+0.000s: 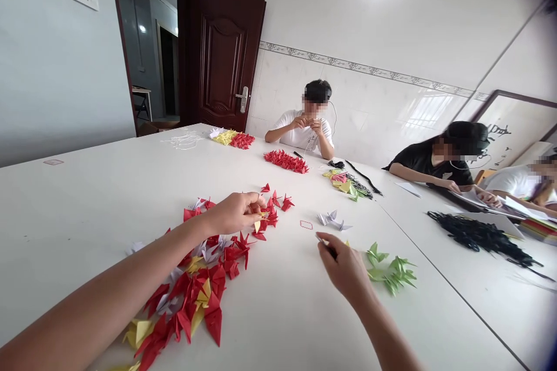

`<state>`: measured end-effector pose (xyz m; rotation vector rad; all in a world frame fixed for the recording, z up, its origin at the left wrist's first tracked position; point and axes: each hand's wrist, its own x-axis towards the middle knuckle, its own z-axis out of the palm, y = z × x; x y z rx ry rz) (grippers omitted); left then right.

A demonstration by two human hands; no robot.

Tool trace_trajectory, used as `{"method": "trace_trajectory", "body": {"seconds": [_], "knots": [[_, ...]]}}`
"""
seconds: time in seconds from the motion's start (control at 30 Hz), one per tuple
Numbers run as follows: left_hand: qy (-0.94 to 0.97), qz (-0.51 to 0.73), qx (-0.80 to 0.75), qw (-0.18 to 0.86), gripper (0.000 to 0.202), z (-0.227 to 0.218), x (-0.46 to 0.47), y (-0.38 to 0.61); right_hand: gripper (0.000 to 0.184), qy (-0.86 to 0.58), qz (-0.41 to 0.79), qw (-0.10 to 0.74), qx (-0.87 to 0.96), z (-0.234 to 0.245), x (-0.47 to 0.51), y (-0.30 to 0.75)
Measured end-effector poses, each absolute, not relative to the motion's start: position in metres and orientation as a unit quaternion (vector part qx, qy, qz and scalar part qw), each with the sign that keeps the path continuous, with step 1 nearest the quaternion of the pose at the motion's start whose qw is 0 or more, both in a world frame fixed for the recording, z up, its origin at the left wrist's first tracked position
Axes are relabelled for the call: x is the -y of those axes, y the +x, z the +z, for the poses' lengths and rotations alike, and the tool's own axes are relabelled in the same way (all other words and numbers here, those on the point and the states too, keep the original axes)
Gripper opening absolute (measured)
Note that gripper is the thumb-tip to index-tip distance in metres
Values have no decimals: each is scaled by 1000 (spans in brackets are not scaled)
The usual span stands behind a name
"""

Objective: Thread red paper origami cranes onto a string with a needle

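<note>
Over the far end of a long pile of red, white and yellow paper cranes point(183, 295), my left hand point(237, 211) is closed in a pinch. A small yellow paper crane point(257, 225) shows at its fingertips. My right hand point(342, 264) is curled closed above the table, between white paper cranes point(333, 220) and green paper cranes point(395, 272). Something small and pale peeks out at its fingertips, too little visible to name. Several loose red cranes point(287, 203) lie just past my left fingers.
Across the white table point(108, 203), a person point(304, 127) handles something small behind rows of red cranes point(286, 161). More cranes point(235, 138), white strings point(185, 139) and black cords point(478, 235) lie about. Two other people sit at the right with papers.
</note>
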<state>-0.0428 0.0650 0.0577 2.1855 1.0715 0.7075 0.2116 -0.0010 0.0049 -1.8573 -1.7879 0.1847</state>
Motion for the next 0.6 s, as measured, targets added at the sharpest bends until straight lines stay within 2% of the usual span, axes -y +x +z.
{"method": "trace_trajectory", "body": {"seconds": [0.13,0.3,0.43,0.53,0.6], "knots": [[792,297,-356,396,34,55,-58,-34,31,-662,117,189,716,-3,2,193],[749,345,-298,482,28,58,-52,-27,29,-656,115,190,721,-7,1,189],[716,360,-292,522,33,61,-47,-24,31,-643,129,273,704,-3,5,183],[696,366,-291,546,32,61,-46,-23,34,-588,136,356,713,3,14,173],[683,367,-292,560,31,60,-45,-21,33,-558,134,383,724,7,20,167]]}}
